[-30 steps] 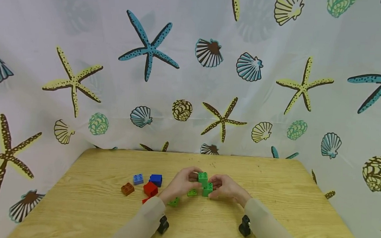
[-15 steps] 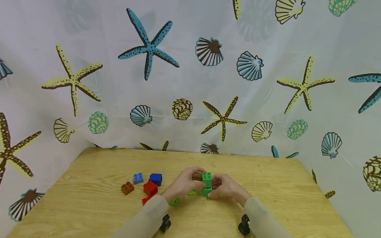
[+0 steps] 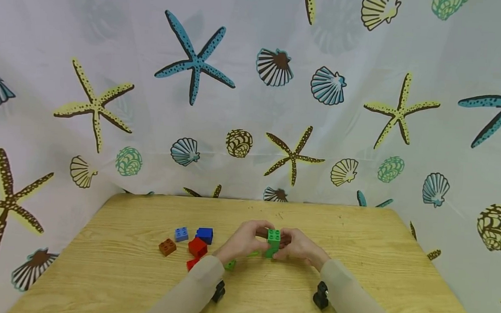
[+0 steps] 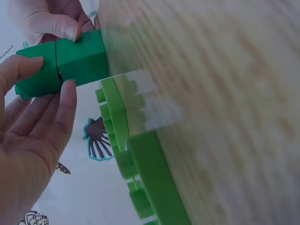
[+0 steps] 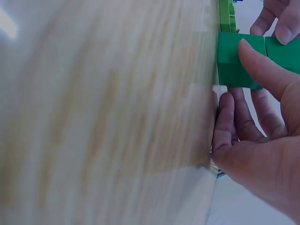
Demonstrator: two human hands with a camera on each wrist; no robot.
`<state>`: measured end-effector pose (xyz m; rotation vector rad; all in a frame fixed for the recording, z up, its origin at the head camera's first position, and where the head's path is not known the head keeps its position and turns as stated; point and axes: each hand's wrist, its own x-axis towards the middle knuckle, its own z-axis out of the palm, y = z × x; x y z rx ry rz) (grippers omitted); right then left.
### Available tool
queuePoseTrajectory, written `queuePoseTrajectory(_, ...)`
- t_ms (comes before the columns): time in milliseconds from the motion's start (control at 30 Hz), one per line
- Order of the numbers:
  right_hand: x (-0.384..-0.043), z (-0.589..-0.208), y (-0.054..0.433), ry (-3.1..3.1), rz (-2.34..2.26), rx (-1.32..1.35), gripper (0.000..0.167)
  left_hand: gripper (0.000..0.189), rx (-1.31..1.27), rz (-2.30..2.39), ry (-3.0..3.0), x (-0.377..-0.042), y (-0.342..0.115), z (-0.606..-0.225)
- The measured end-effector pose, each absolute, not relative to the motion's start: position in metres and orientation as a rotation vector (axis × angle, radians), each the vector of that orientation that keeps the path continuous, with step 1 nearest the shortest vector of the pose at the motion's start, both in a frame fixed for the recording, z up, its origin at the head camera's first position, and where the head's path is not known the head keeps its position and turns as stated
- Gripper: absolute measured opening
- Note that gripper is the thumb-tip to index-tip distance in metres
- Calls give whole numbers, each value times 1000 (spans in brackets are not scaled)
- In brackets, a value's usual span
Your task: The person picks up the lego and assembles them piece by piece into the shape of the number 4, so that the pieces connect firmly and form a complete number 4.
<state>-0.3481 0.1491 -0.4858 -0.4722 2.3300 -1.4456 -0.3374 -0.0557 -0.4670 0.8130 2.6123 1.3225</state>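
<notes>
Near the middle of the table, two green toy bricks stand one on top of the other. My left hand (image 3: 246, 241) pinches the upper green brick (image 4: 44, 86) between thumb and fingers. Lower down, the thumb and fingers of my right hand (image 3: 298, 245) hold the lower green brick (image 5: 229, 61), which stands on the tabletop. A thin dark seam, slightly wider on one side, shows between the bricks in the left wrist view. Two light green bricks, a farther one (image 4: 115, 108) and a nearer one (image 4: 157, 173), lie beside my left hand, studs up.
Left of my left arm lie a brown brick (image 3: 167, 247), a light blue brick (image 3: 181, 234), a dark blue brick (image 3: 205, 235) and a red brick (image 3: 197, 247). Another red brick (image 3: 192, 263) is partly hidden by my sleeve. A patterned curtain (image 3: 236, 103) hangs behind the wooden table (image 3: 357, 237).
My left hand has shifted right and lowered the upper green brick from an offset spot onto the lower one, so they now line up. The right hand has stayed nearly still.
</notes>
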Motion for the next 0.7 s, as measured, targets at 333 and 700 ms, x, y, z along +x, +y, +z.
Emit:
queuePoseTrajectory(333,-346,-489,151,2279,-1517,-400,35,33,915,1162,2692,-339,-58,-467)
queuePoseTrajectory(700,-346,-487,152,2285,-1518,-424,31,23,997,978,2717,-342,-55,-457)
